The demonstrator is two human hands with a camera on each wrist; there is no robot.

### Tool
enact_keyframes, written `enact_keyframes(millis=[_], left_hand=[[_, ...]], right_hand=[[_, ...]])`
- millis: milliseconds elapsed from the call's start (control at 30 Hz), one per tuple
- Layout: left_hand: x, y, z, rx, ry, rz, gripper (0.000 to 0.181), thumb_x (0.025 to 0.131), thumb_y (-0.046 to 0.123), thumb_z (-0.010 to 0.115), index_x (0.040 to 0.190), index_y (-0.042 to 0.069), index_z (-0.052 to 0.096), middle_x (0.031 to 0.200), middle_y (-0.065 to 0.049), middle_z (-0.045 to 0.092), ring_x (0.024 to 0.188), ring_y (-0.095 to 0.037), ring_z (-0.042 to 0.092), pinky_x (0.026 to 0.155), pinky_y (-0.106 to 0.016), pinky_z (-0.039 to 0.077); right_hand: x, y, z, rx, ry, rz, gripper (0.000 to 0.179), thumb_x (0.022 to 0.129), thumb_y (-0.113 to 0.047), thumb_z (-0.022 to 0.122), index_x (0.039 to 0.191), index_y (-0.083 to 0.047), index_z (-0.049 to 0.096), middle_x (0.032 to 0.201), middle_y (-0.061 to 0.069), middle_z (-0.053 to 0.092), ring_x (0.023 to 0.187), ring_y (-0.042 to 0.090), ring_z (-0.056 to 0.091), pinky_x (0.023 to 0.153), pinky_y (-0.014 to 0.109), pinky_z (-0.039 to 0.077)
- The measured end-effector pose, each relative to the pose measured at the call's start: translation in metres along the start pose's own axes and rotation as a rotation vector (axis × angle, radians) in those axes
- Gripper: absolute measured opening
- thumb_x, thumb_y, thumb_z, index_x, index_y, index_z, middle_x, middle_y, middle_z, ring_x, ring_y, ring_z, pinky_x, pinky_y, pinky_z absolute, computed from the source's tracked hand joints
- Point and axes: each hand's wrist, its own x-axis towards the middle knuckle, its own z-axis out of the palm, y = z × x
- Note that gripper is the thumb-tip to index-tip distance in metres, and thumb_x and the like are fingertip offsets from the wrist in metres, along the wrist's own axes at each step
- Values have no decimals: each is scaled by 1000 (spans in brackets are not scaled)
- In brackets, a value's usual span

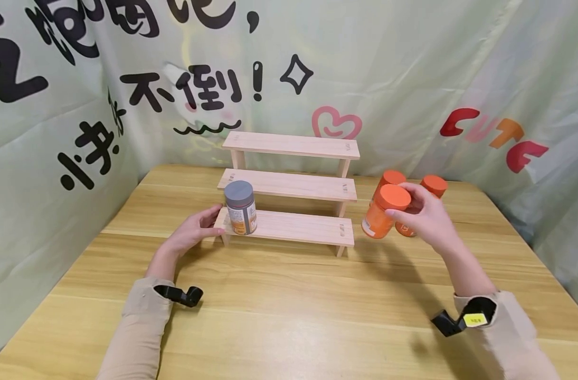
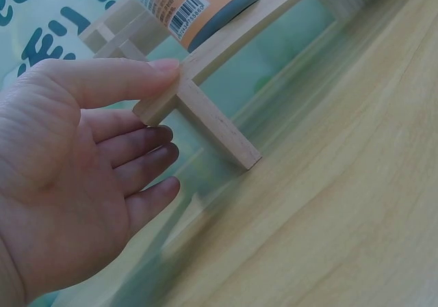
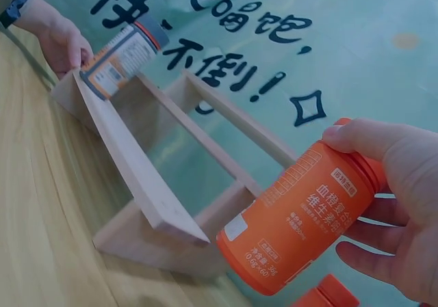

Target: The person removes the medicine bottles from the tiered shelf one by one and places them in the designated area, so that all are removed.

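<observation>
A three-step wooden display stand (image 1: pixel 293 226) stands on the table. My left hand (image 1: pixel 190 233) grips the left end of its lowest step; in the left wrist view the thumb (image 2: pixel 130 78) lies on top and a finger reaches underneath. Close by, a supplement bottle with a grey lid (image 1: pixel 240 208) stands upright on that step's left end. Right of the stand, my right hand (image 1: pixel 428 217) holds an orange supplement bottle (image 1: pixel 378 217) around its lid, slightly tilted. White print on this bottle (image 3: pixel 294 215) faces the right wrist camera.
Behind the held bottle are two more orange bottles, one with its lid (image 1: pixel 393 176) showing at the left, another with its lid (image 1: pixel 433 183) at the right. A printed cloth (image 1: pixel 403 79) hangs behind the wooden table (image 1: pixel 279 316).
</observation>
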Motion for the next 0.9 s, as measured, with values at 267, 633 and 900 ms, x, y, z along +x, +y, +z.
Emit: enact_keyframes(millis=[267,633,900], left_hand=[[0,2,0,-12,-15,10,76,87,6,62,144,-9,13,150,-27,13,135,-42,18,110,-50,16],[-1,0,-1,-2,3,-3,76,87,8,62,144,-8,15,150,-25,14,135,-40,19,110,-49,16],[-1,1,0,2,3,-7,77,86,8,63,144,-8,16,150,-25,15,135,-40,20,110,-48,18]], right_hand=[[-9,18,-12,-64,26,36,56,84,-18,70,130,0,45,105,-10,53,86,-2,54,68,11,46],[-19,38,-13,-114,10,53,53,84,-15,69,127,3,45,107,4,53,83,-5,51,67,10,46],[-26,46,-12,-141,-2,87,54,85,-19,68,127,4,44,115,18,52,83,-8,49,67,9,45]])
